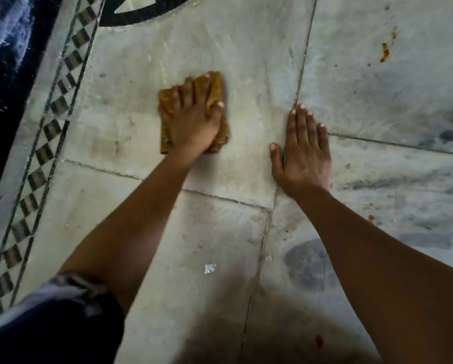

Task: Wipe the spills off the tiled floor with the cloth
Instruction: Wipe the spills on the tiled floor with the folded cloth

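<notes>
A folded mustard-yellow cloth (216, 86) lies on the pale tiled floor (259, 61) left of centre. My left hand (194, 122) presses flat on top of it, fingers spread and straight. My right hand (302, 151) rests palm down on the bare floor to the right of the cloth, fingers straight, beside a tile joint. Orange-brown spills (385, 49) streak the tile at the upper right. Small reddish spots sit at the right (371, 218) and near the bottom (319, 341). Dark damp patches (308, 266) mark the tiles under my right forearm.
A checkered black-and-white inlay border (43, 151) runs diagonally along the left. Beyond it lies a dark blue fabric (7, 61). A black curved inlay (141, 11) sits at the top. A small shiny scrap (209, 267) lies on the tile between my arms.
</notes>
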Available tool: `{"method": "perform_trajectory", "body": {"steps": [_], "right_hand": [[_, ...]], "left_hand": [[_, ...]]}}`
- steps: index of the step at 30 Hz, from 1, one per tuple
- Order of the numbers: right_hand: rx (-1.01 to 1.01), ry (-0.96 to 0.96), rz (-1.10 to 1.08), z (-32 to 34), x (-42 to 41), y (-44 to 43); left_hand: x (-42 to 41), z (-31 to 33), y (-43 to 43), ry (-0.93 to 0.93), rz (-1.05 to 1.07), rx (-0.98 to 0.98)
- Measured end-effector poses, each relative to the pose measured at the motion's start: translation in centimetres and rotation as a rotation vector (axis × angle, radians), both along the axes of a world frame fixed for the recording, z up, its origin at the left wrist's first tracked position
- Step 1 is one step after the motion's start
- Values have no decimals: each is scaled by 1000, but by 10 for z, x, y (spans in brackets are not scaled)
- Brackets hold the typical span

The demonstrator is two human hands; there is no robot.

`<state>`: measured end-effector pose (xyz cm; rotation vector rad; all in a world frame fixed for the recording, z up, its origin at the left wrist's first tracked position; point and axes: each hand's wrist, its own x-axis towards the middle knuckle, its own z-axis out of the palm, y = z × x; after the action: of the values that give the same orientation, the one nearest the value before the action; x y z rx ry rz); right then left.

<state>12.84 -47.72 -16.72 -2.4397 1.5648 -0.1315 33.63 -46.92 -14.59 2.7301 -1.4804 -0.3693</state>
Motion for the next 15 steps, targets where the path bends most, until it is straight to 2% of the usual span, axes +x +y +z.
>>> {"method": "perform_trajectory", "body": {"steps": [4, 6, 8, 11, 15], "right_hand": [[7, -10, 0, 1, 0, 0], [17, -3, -3, 1, 1, 0], [24, 3, -9, 1, 0, -1], [31, -2, -9, 2, 0, -1], [11, -34, -14, -1, 0, -1]], "left_hand": [[-51, -3, 42, -60, -330, -71], [-45, -3, 86, -29, -466, -47], [-15, -1, 122, -32, -497, -1], [47, 2, 122, -69, -307, 33], [100, 1, 24, -38, 83, -7]]}}
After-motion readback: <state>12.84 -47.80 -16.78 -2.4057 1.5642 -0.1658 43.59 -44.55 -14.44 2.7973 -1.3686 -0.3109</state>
